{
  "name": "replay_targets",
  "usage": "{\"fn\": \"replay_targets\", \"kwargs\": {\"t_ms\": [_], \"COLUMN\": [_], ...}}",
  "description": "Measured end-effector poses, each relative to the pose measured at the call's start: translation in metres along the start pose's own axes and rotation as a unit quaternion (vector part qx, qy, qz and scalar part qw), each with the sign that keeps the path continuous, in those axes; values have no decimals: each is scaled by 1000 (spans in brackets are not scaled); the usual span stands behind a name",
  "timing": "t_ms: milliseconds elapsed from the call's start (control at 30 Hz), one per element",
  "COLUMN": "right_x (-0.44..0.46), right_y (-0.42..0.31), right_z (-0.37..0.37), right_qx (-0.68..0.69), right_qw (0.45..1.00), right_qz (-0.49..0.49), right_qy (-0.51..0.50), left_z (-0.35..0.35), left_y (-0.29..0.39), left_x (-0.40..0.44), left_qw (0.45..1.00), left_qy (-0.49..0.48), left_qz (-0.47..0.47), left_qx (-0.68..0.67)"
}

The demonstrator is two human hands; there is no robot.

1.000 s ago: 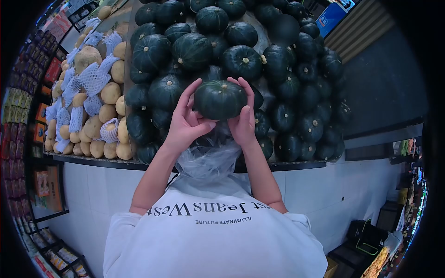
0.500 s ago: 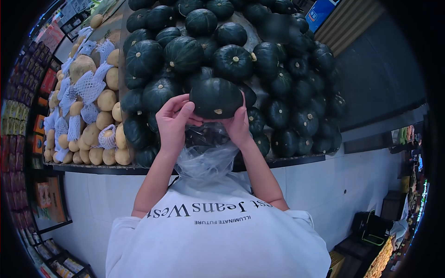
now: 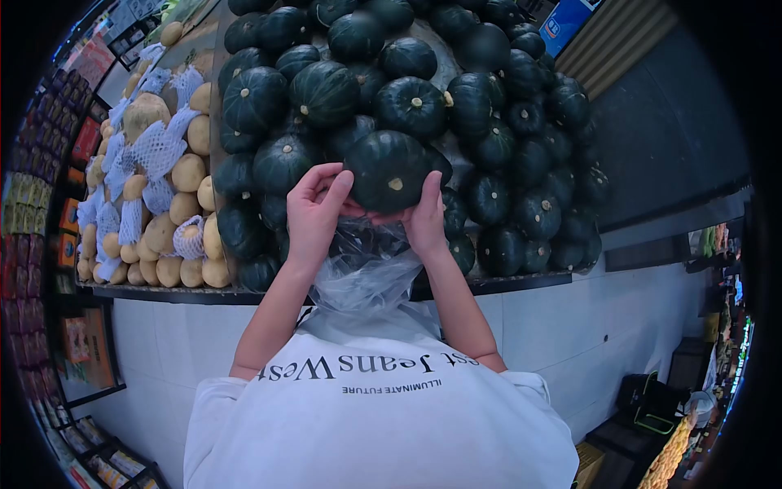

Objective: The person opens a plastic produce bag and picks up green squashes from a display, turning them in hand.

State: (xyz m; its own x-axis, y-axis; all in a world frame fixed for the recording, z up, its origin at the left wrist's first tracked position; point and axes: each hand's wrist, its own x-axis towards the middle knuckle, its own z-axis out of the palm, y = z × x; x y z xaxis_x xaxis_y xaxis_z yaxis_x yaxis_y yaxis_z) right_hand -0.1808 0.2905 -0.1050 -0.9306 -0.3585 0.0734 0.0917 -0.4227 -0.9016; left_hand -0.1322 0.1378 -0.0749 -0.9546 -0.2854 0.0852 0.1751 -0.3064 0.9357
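A dark green pumpkin (image 3: 387, 167) is held up between my two hands, with a pale round scar facing up toward the camera. My left hand (image 3: 318, 204) grips its lower left side, thumb on top and fingers curled around the edge. On the right side my right hand (image 3: 423, 218) supports it, thumb up along the edge and fingers underneath, partly hidden. Right below the pumpkin, a clear plastic bag (image 3: 363, 273) with dark contents hangs in front of my body. Behind lies a heap of similar pumpkins (image 3: 324, 91).
Left of the pumpkins, yellow-brown round produce (image 3: 188, 173) lies partly in white foam nets (image 3: 159, 151). The display's dark front edge (image 3: 521, 284) runs before me. Shelves of packaged goods (image 3: 32, 232) stand at the far left, a blue box (image 3: 564, 24) at the upper right.
The pumpkin has been turned between my hands, from stem side up to the pale scar facing the camera. My left thumb has come onto its near side. The view has shifted slightly.
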Motion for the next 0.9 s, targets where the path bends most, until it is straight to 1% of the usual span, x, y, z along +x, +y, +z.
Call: {"fn": "replay_targets", "kwargs": {"t_ms": [100,167,200,267,300,333,433,467,633,667,700,733,767,833,900], "right_x": [-4,-11,-13,-15,-17,-26,-32,-35,-48,-50,-52,-56,-58,-59,-61], "right_y": [1,-5,-8,-13,-15,-23,-25,-26,-30,-32,-34,-36,-37,-36,-29], "right_z": [3,3,3,-1,-3,1,-7,-10,-38,-46,-53,-59,-71,-80,-85], "right_qx": [1,24,35,-41,-80,-22,-80,-76,-207,-234,-261,-297,-379,-442,-452], "right_qw": [999,997,996,983,972,986,971,977,945,933,921,911,872,832,823], "right_qz": [-33,-63,-78,-152,-188,-126,-191,-178,-250,-271,-290,-286,-301,-318,-319], "right_qy": [7,-23,-37,-91,-116,-110,-117,-92,-30,-19,-9,25,74,104,131], "left_z": [2,2,3,7,10,13,24,28,53,60,65,71,77,85,89], "left_y": [-3,-8,-7,0,4,9,15,16,11,10,4,-5,-12,-18,-29], "left_x": [-1,0,-2,-10,-13,-16,-20,-20,-23,-24,-22,-19,-16,-14,-12], "left_qw": [1000,999,998,994,994,995,992,990,979,977,971,963,955,938,920], "left_qy": [-20,-39,-41,-45,-60,-77,-118,-130,-179,-193,-210,-225,-241,-258,-267], "left_qz": [15,36,40,45,43,41,25,19,12,-2,8,18,28,55,85], "left_qx": [2,2,33,93,75,58,42,42,100,87,116,145,173,226,275]}}
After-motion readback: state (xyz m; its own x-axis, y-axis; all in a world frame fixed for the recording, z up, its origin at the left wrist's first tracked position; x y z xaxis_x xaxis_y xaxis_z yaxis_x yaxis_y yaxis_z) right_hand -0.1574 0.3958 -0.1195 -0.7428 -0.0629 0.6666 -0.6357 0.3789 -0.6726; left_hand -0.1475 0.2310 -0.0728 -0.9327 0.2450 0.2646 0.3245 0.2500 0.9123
